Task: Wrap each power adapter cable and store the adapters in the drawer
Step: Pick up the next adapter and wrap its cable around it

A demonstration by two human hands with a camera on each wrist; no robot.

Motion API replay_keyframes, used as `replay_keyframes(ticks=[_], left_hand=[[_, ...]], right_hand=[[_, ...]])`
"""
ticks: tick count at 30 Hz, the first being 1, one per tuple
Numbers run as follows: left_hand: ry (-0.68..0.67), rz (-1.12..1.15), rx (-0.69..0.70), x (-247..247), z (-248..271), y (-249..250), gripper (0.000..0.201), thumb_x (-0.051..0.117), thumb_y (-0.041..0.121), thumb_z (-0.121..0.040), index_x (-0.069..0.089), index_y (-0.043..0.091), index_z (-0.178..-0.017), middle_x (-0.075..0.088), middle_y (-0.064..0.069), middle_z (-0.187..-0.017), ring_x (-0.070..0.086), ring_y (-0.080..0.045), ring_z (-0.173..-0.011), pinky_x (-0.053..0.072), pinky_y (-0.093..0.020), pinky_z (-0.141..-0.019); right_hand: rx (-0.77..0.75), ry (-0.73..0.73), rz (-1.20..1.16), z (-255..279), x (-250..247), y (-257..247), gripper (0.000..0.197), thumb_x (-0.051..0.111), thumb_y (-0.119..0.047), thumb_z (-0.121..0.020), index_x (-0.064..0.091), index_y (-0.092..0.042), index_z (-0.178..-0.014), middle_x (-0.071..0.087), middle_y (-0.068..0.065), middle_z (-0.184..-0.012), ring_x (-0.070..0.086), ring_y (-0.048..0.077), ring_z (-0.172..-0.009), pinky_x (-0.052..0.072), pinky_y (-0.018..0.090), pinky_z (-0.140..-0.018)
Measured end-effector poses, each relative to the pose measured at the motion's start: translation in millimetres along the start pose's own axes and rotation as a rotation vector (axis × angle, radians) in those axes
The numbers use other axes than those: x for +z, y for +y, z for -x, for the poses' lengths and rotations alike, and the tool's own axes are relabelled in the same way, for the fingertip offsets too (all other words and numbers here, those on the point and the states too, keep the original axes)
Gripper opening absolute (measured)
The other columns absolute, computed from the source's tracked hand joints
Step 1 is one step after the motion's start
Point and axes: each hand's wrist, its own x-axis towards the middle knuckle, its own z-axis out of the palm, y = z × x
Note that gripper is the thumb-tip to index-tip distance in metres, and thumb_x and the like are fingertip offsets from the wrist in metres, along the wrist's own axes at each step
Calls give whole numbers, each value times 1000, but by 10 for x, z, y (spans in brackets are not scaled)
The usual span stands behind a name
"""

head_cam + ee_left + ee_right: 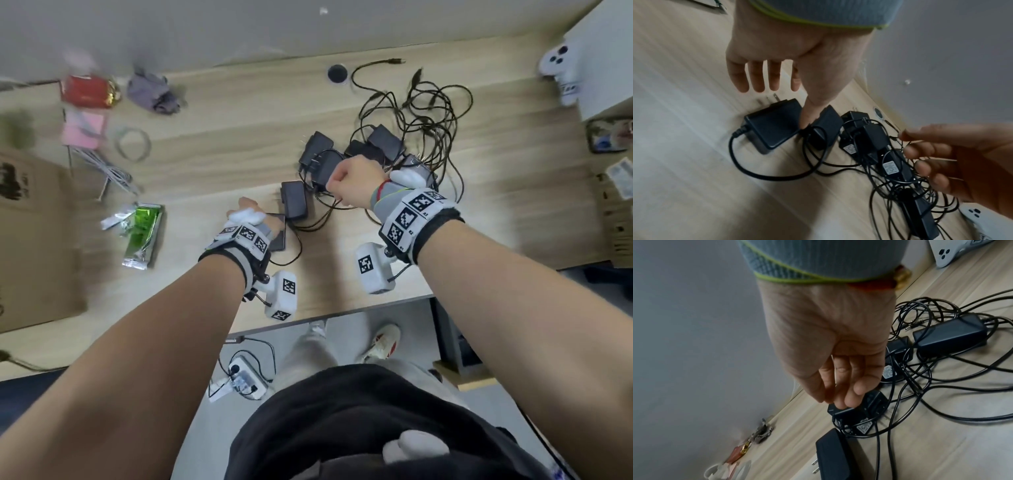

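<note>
Bare wood desk (239, 113) runs between the left clutter and the adapters. Far left: cardboard box (30, 240), red packet (87, 90), green foil wrapper (144, 234). Left hand (789, 53), fingers spread and holding nothing, hovers over the nearest adapter (772, 125), close to the near edge. Right hand (838, 353), fingers loosely extended and holding nothing, is above the adapter pile (356, 150). Tangled black cables (428, 113) crowd the right. White labels on adapters unreadable. No drawer in view.

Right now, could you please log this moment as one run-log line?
left hand: open, over large adapter | right hand: fingers at small adapter | cables: tangled, unwrapped | drawer: not in view
</note>
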Motion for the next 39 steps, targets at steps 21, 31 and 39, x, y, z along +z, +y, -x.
replay_keyframes(ticks=[21, 31, 39], left_hand=[[-81, 586, 283, -910, 1039, 828, 66, 81, 27, -68, 52, 14, -126, 60, -5, -101, 64, -20, -89, 60, -39, -77], [-176, 929, 461, -1448, 1739, 1644, 47, 74, 23, -77, 56, 16, -120, 68, -11, -110, 67, -22, -95, 59, -33, -68], [-229, 1022, 581, -1549, 1916, 1728, 51, 84, 28, -73, 62, 13, -117, 72, -7, -99, 67, -18, -79, 50, -30, -69]], right_hand=[[-317, 36, -52, 530, -661, -141, 14, 63, -37, -91, 71, -26, -95, 68, -11, -78, 59, 2, -73, 47, 25, -76], [-461, 206, 44, 991, -1380, -364, 30, 62, -39, -93, 60, -39, -63, 64, -4, -82, 57, 14, -74, 43, 30, -70], [-501, 216, -233, 1112, -1445, -333, 13, 64, -24, -94, 67, -12, -88, 72, -3, -70, 64, 11, -66, 52, 30, -74]])
